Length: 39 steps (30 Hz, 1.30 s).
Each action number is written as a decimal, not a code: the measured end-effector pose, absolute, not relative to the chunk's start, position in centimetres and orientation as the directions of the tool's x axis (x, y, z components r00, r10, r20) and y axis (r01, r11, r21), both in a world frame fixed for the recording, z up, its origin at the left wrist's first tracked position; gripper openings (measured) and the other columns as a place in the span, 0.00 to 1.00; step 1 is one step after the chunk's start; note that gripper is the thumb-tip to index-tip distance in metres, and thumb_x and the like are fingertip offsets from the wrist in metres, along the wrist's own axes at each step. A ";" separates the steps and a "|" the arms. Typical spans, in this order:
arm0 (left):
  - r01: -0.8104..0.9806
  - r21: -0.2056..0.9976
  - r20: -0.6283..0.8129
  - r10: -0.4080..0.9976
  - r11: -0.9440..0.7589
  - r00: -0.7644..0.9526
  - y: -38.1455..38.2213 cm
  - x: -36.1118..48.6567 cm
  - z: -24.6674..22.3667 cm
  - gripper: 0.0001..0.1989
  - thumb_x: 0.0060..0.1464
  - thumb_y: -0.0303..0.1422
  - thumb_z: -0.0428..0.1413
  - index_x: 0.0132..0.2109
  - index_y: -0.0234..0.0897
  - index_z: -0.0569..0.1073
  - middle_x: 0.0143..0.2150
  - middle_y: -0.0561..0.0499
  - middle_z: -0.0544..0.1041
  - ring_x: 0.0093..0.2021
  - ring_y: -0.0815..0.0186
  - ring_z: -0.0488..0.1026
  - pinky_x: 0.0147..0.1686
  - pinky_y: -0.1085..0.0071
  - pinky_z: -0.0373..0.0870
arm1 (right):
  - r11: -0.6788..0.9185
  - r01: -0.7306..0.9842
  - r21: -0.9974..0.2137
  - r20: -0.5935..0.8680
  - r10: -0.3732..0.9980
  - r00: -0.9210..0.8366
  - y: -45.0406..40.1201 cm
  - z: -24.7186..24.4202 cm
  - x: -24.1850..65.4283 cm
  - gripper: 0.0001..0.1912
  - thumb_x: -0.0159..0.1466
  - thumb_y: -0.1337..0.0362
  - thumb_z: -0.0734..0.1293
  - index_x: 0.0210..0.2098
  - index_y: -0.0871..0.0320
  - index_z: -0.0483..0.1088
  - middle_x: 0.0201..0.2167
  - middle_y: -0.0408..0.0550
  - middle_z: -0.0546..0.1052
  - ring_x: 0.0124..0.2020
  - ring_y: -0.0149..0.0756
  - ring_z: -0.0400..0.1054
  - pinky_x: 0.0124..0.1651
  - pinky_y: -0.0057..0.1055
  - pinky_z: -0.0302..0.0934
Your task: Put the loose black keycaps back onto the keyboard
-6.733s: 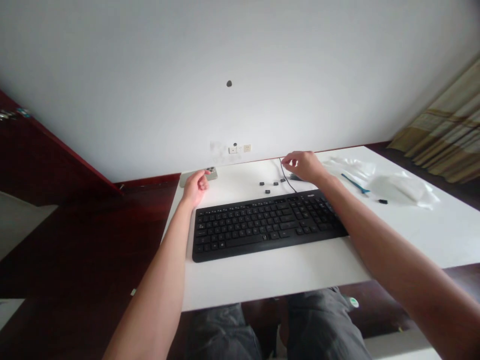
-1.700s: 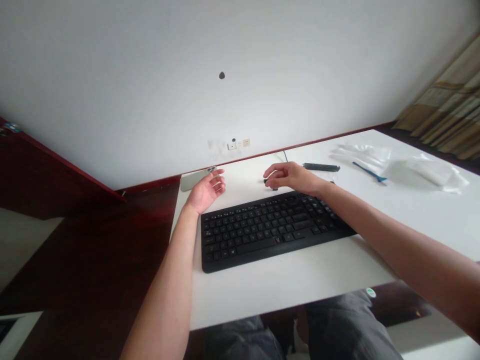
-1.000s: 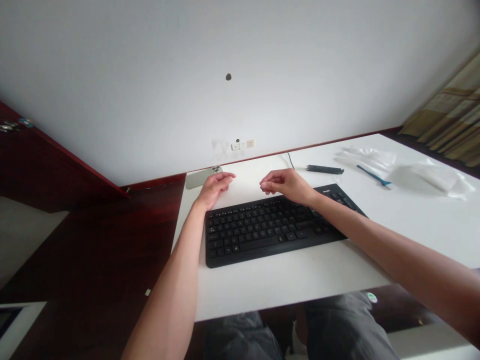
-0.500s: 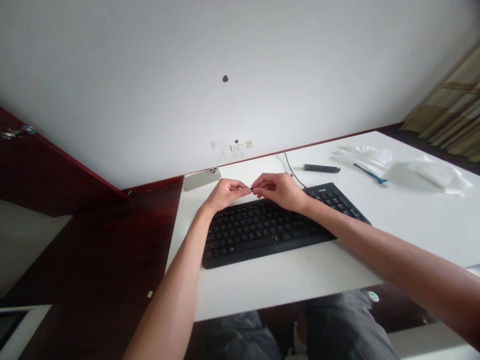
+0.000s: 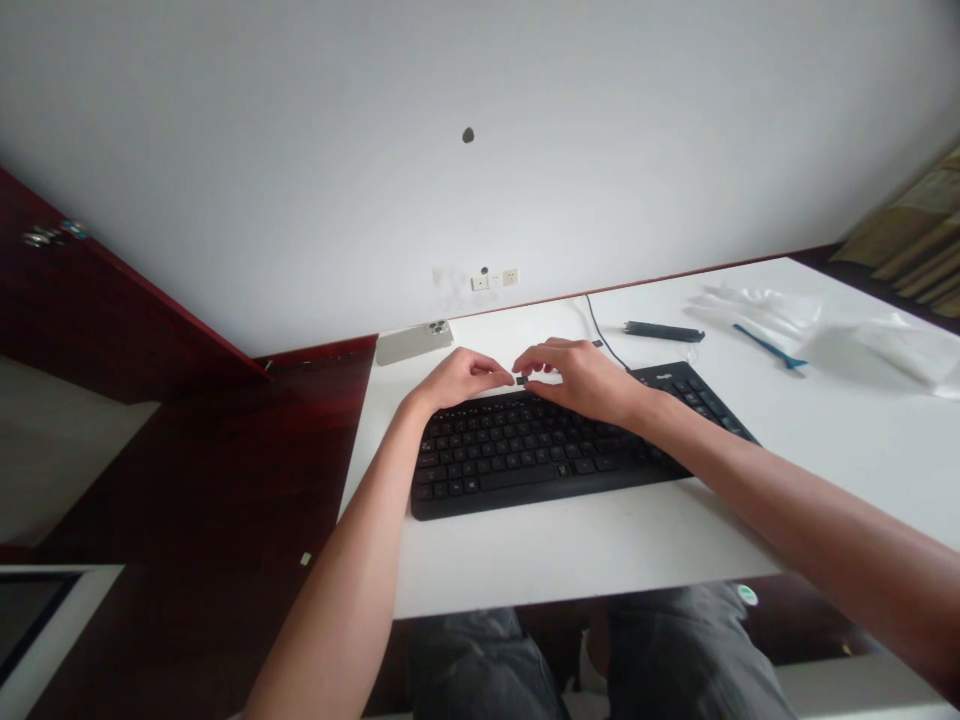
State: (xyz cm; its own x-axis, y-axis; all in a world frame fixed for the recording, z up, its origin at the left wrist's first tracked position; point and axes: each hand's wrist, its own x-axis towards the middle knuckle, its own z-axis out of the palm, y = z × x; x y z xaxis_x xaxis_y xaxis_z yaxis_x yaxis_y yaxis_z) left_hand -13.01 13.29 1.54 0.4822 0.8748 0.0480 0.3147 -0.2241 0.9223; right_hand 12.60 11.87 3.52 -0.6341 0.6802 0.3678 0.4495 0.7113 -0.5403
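Note:
My left hand (image 5: pixel 459 378) and my right hand (image 5: pixel 577 378) hang close together over the top edge of a black computer keyboard (image 5: pixel 525 458). A small black keycap (image 5: pixel 520 380) sits at the fingertips of my right hand, just above the top row of keys. The fingertips of my left hand reach right up beside it, and I cannot tell whether they touch it. The keyboard lies on a white table (image 5: pixel 570 560), with my palms hiding part of its upper edge.
A smartphone (image 5: pixel 414 343) lies at the table's back left. Behind the keyboard run a thin black cable (image 5: pixel 604 328) and a dark bar (image 5: pixel 664 332). Further right lie a blue-handled tool (image 5: pixel 769 346) and clear plastic film (image 5: pixel 877 345). A white wall closes the back.
Both hands have moved closer over the keyboard's top edge. The keycap, pinched between both hands half a second ago, now sits at my right fingertips and lower. The view has shifted slightly.

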 end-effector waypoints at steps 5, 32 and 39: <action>0.120 0.984 0.099 0.963 -0.132 0.251 14.7 -16.7 -0.4 0.16 0.55 0.45 0.70 0.41 0.35 0.87 0.23 0.52 0.72 0.24 0.70 0.61 0.27 0.70 0.56 | 0.647 0.465 -0.605 0.234 0.702 -0.672 12.3 3.2 12.8 0.12 0.65 0.64 0.70 0.45 0.50 0.85 0.42 0.47 0.85 0.40 0.41 0.78 0.48 0.38 0.71; -0.416 0.908 0.042 0.980 0.044 0.196 15.5 -18.2 -1.3 0.13 0.54 0.33 0.68 0.45 0.29 0.82 0.24 0.59 0.58 0.24 0.74 0.55 0.26 0.75 0.58 | 0.625 0.486 -0.611 0.134 0.687 -0.715 12.2 3.1 12.9 0.09 0.64 0.65 0.72 0.41 0.51 0.85 0.38 0.42 0.87 0.40 0.40 0.82 0.47 0.34 0.75; -0.460 0.887 0.056 0.978 0.045 0.203 15.6 -18.3 -1.4 0.12 0.56 0.33 0.68 0.45 0.31 0.82 0.25 0.59 0.60 0.24 0.74 0.59 0.27 0.75 0.61 | 0.719 0.497 -0.486 0.169 0.635 -0.754 12.1 3.3 12.9 0.09 0.65 0.69 0.72 0.41 0.52 0.85 0.39 0.41 0.87 0.38 0.36 0.82 0.46 0.30 0.74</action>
State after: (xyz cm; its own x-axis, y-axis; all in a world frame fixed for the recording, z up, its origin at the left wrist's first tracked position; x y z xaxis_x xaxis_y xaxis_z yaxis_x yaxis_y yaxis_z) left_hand -18.35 15.61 -1.44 0.2031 0.9776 0.0555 -0.4601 0.0452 0.8867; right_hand 12.91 12.10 3.26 -0.7538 0.6352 0.1685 0.4968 0.7187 -0.4865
